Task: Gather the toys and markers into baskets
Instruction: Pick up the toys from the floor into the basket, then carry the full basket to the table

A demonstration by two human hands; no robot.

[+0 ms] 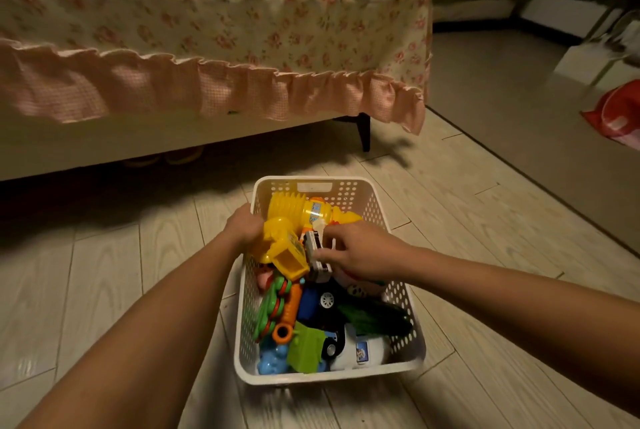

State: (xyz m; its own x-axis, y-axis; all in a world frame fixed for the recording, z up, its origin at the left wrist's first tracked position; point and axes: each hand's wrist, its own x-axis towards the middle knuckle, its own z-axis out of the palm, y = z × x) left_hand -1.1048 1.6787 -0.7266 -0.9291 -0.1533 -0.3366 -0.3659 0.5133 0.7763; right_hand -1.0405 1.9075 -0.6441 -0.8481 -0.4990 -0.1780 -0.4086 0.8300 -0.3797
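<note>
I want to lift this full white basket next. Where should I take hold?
Probably the cut-out slot in the far end wall of the white perforated plastic basket, hooked from outside, plus a hold under the near rim: it is long and heaped with toys.

One wide-angle camera, worn on the person's head, is looking forward and down, sitting close above a white perforated plastic basket (311, 378) on a pale wood-plank floor (104, 290); a floral-clothed low table (242, 23) is filling the upper frame.

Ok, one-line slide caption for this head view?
Right hand holds a toy car over the toy-filled white basket; left hand grips its rim.
</note>
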